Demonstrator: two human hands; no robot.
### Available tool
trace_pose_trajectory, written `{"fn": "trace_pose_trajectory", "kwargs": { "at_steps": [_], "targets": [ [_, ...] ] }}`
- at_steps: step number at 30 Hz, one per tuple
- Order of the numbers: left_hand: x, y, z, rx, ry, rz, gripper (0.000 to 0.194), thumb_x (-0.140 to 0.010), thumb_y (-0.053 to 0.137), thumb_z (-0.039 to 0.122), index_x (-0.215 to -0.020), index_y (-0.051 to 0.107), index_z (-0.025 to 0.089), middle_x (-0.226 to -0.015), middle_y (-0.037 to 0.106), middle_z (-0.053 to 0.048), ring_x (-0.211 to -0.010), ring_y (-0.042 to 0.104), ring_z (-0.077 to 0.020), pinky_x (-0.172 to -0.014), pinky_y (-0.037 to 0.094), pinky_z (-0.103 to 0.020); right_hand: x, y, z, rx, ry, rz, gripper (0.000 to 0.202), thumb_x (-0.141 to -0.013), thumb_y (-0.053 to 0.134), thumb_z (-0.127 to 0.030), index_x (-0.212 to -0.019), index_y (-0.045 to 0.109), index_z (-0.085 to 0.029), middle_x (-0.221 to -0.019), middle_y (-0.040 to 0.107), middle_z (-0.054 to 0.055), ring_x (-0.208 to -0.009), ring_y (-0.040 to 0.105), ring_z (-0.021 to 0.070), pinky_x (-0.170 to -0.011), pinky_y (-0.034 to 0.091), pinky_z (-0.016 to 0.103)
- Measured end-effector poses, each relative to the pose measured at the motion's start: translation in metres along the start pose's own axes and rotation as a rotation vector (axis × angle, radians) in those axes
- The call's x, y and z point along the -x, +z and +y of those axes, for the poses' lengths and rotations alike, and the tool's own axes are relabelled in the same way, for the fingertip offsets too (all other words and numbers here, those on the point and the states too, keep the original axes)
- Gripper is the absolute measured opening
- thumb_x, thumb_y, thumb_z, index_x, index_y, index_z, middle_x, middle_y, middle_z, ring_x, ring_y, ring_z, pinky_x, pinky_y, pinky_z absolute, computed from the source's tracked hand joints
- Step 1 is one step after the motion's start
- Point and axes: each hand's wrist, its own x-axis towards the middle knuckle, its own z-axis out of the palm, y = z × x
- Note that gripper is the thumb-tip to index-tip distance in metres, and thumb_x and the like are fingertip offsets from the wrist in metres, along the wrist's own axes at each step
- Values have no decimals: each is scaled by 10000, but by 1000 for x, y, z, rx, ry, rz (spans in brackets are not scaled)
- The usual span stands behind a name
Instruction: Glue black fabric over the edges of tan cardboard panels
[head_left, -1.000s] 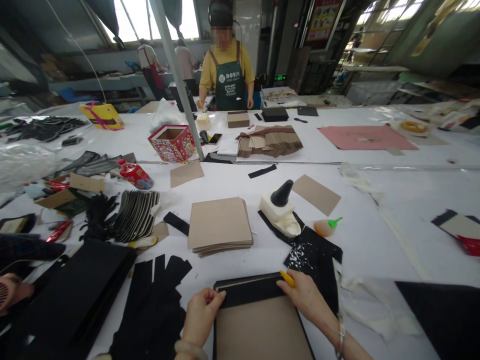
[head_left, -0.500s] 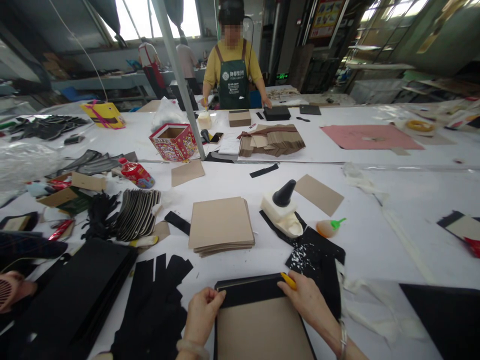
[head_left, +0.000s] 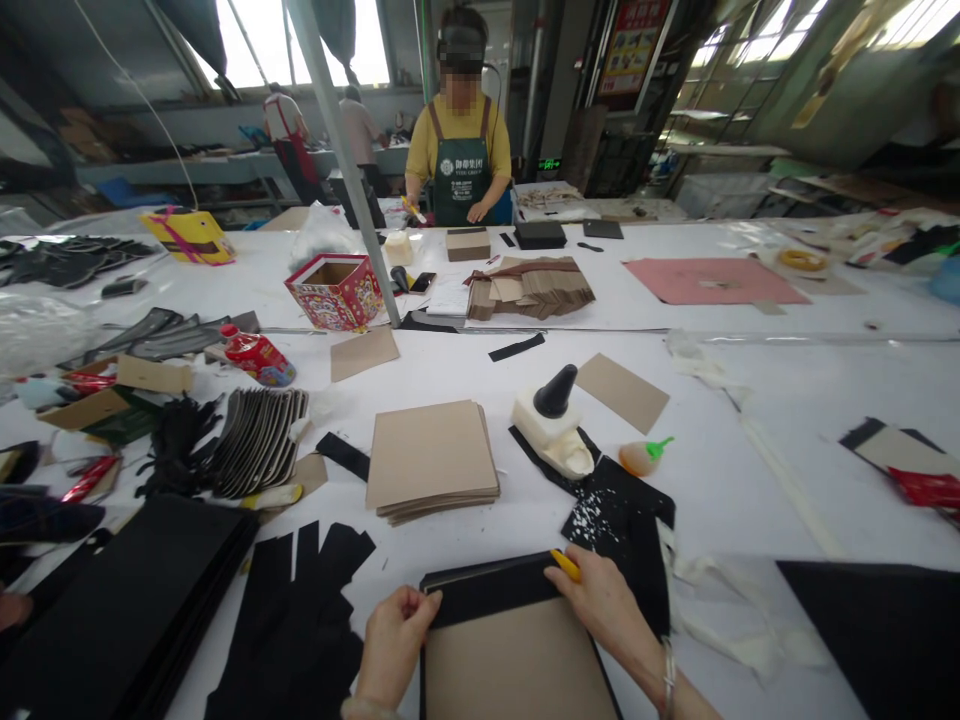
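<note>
A brown cardboard panel [head_left: 517,665] lies on black paper at the near table edge, with a black flap [head_left: 491,590] folded over its far side. My left hand [head_left: 391,640] pinches the flap's left corner. My right hand [head_left: 604,603] presses on the flap's right end and holds a small yellow tool [head_left: 566,565], whose tip sticks out past my fingers.
A stack of brown boards [head_left: 431,470] lies just beyond, beside a white glue bottle with a black cone cap [head_left: 553,425] and a small orange bottle [head_left: 645,457]. Black strips [head_left: 300,620] and black sheets [head_left: 127,600] lie left. A person in a green apron [head_left: 459,160] stands across the table.
My hands stay on the flap; the view has shifted slightly. The person across the table has drawn both hands back in front of the apron.
</note>
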Motion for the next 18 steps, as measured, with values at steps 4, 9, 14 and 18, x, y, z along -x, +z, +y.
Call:
{"fn": "trace_pose_trajectory", "kwargs": {
  "at_steps": [4, 9, 14, 18],
  "targets": [
    [0, 0, -2, -66, 45, 18, 400, -727, 509, 579, -561, 494, 215, -465, 446, 57, -511, 434, -136, -539, 326, -260, 2, 0, 0, 23, -6, 17, 188, -852, 516, -356, -722, 541, -223, -724, 682, 48, -721, 647, 236, -587, 338, 273],
    [9, 4, -3, -322, 328, 238, 239, -820, 487, 444, -786, 556, 218, -610, 563, 28, -586, 565, -162, -569, 424, -267, 11, -5, -8, 105, -133, 167, 82, -841, 534, -237, -920, 519, -222, -856, 665, 30, -761, 645, 202, -601, 394, 251],
    [16, 14, -4, -622, 931, 391, 357, -845, 334, 106, -1014, 610, 257, -1011, 669, -34, -905, 623, -202, -763, 506, -329, 21, 9, -8, 368, -462, 244, 346, -761, 390, 15, -902, 581, -237, -984, 660, 27, -683, 639, 165, -581, 461, 248],
    [24, 15, -12, -709, 1062, 381, 398, -842, 343, 98, -1150, 568, 214, -1091, 673, -32, -969, 610, -210, -822, 510, -322, 21, 39, 33, 462, -744, 447, 550, -635, 368, 67, -1054, 608, -196, -1130, 672, 81, -739, 683, 176, -626, 536, 240]
  ]
}}
